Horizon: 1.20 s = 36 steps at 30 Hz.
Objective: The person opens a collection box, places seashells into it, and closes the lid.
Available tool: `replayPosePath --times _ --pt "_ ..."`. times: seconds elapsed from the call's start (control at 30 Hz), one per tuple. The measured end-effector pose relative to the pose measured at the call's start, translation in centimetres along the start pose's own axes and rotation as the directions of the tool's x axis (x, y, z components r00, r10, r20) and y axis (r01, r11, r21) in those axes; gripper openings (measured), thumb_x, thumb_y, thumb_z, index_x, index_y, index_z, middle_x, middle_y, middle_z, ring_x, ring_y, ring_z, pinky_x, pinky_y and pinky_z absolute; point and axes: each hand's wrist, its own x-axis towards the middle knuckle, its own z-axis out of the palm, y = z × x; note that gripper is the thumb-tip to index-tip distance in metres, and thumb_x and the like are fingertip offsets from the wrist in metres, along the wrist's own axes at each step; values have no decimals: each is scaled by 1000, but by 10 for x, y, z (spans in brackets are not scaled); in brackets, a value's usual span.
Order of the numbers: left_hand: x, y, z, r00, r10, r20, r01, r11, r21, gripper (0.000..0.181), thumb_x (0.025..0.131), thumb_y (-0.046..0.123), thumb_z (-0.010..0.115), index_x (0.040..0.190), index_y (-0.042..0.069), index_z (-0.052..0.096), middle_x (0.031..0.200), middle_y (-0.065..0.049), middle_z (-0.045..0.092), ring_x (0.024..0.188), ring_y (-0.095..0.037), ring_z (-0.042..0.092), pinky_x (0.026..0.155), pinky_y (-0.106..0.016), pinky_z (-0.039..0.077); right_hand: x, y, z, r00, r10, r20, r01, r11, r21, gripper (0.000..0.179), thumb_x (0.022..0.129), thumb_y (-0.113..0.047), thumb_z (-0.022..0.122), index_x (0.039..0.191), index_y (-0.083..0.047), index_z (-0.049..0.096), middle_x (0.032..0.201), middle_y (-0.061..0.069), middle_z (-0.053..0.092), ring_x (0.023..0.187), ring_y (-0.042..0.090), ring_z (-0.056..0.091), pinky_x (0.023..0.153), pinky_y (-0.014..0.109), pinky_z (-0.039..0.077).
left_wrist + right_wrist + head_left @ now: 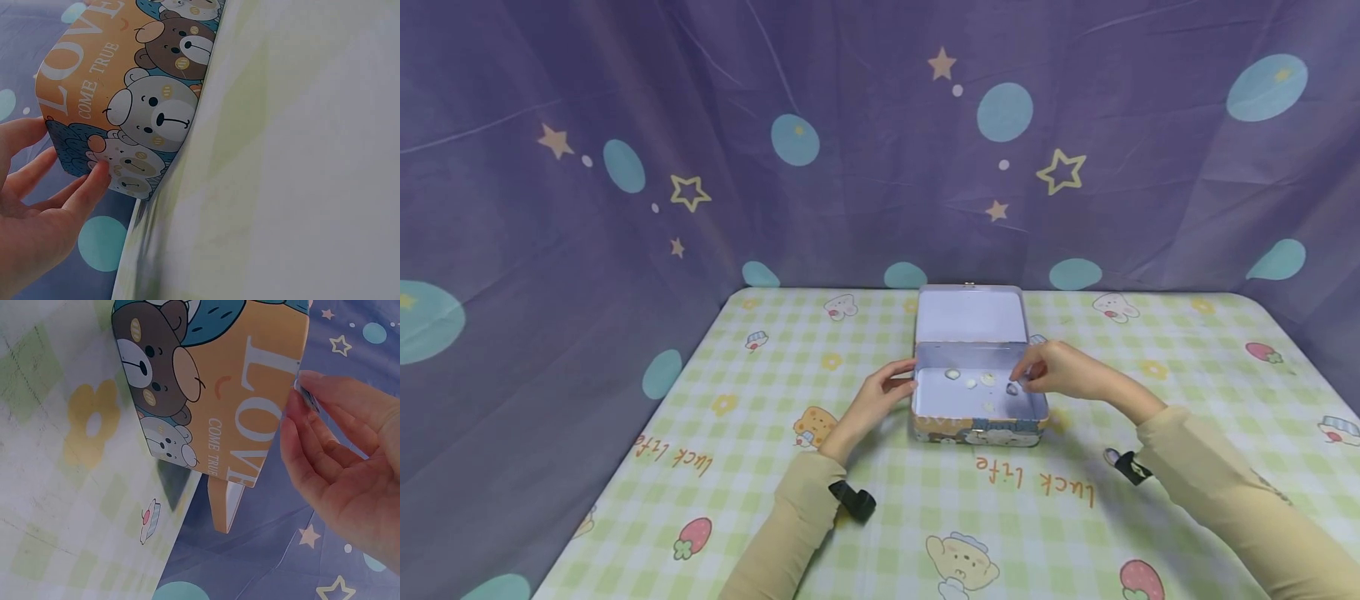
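Note:
An open tin box (977, 432) with printed bears and orange LOVE lettering stands on the table, its hinged lid (972, 315) tipped back. My left hand (880, 400) is at the box's left side; in the left wrist view its extended fingers (95, 187) touch the printed wall. Over the right part of the box, my right hand (1054, 372) pinches a small shiny grey piece (307, 395) between thumb and fingers, right by the rim. Several small pale, roundish pieces lie on the box floor, among them one near the back left (952, 374) and another mid-floor (972, 383).
A green-and-white checked cloth (700, 517) with cartoon prints covers the table. Purple curtains (880, 225) with stars and teal spots hang behind and at the left. Dark straps with small devices sit at both wrists, the left one (853, 502) close over the cloth.

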Motion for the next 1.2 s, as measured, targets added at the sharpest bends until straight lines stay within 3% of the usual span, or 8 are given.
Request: replayPosePath --times 0.27,0.5,0.83,1.2 --pt "-1 1 0 1000 0 -3 0 1000 18 42 89 4 50 128 -9 38 132 -24 37 116 -40 41 93 -35 44 -5 1 -2 1000 -10 -7 10 1000 -6 18 74 4 62 91 0 66 86 9 63 70 11 57 63 23 51" --pt "-2 1 0 1000 -1 -1 1 1000 20 43 89 3 49 128 -10 37 133 -25 37 116 -41 40 94 -36 43 -21 1 -6 996 -39 -83 34 997 -63 17 78 -2 64 94 -4 65 93 7 63 76 11 58 68 26 52" --pt "-1 0 -1 1000 -5 -2 5 1000 29 43 89 5 50 128 -9 37 132 -24 37 116 -39 42 93 -35 44 -51 8 -7 973 -112 -203 88 989 -123 18 75 -2 67 91 -8 66 88 -2 63 74 9 56 67 25 51" --pt "0 0 0 1000 -6 6 6 1000 17 42 90 4 49 128 -9 37 133 -24 37 117 -39 41 93 -35 44 -77 19 -6 981 -63 -185 42 992 -115 17 77 -5 66 93 -10 65 87 -7 63 74 1 55 66 24 50"
